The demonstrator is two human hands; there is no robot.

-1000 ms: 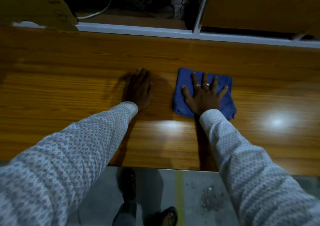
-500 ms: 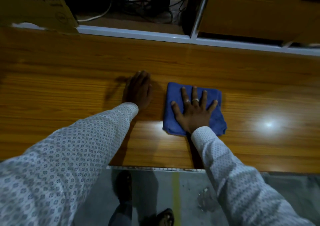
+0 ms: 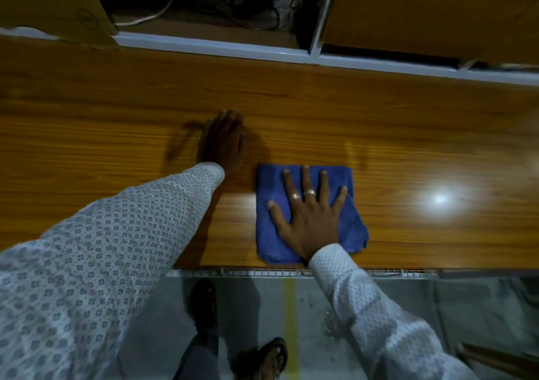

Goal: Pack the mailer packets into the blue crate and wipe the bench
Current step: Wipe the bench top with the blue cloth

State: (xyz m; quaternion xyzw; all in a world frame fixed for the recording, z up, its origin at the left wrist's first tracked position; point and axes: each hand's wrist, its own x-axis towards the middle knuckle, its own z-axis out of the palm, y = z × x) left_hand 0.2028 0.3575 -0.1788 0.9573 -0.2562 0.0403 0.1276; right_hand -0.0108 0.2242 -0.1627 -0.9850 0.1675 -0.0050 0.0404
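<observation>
Head view
Right hand [image 3: 309, 219]: flat, fingers spread wide, pressing on blue cloth [image 3: 309, 213]; two rings worn.
Cloth: folded square, at near edge of bench [image 3: 408, 146], right of centre.
Left hand [image 3: 223, 143]: flat on bench, fingers straight and together, holding nothing, left of cloth.
Cardboard box [image 3: 55, 3]: far left corner; printed "Crompton".

Right hand [image 3: 309, 219] pressed flat on blue cloth [image 3: 354, 228] near bench [image 3: 408, 146] front edge; left hand [image 3: 223, 143] flat on bench beside it.
</observation>
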